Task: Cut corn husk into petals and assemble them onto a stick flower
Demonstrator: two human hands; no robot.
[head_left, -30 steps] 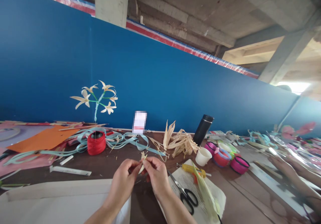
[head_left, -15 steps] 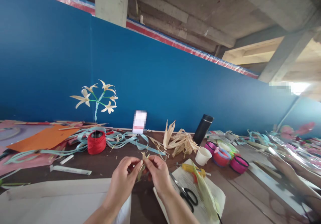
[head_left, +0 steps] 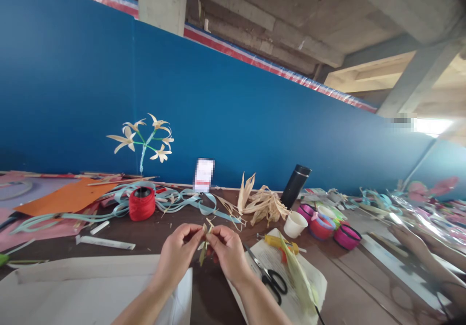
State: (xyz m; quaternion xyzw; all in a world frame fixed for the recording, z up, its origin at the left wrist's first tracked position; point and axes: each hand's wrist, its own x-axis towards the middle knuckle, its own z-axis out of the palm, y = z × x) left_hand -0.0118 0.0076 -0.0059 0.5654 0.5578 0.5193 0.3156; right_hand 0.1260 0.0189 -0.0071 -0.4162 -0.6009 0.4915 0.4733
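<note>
My left hand [head_left: 178, 247] and my right hand [head_left: 227, 252] meet over the dark table, both closed in a pinch on a small strip of pale husk [head_left: 203, 253]. One end of the strip pokes up between the fingertips and a greenish end hangs below them. Beyond my hands lies a bundle of dried husks [head_left: 264, 203]. Black-handled scissors [head_left: 273, 281] rest on a printed sheet [head_left: 302, 271] to the right, beside a yellow glue gun [head_left: 278, 242] and a green husk [head_left: 296, 271].
A red spool [head_left: 141, 206] and blue ribbons stand left, near a husk-flower stem [head_left: 144, 147]. White paper [head_left: 91, 291] covers the near left. Right are a white cup [head_left: 295, 224], a leaning black bottle [head_left: 296, 186], pink containers [head_left: 347, 236] and another person's hands [head_left: 411, 242].
The fingertips of both my hands have shifted slightly around the strip, and its greenish lower end shows more. The camera view has moved a little.
</note>
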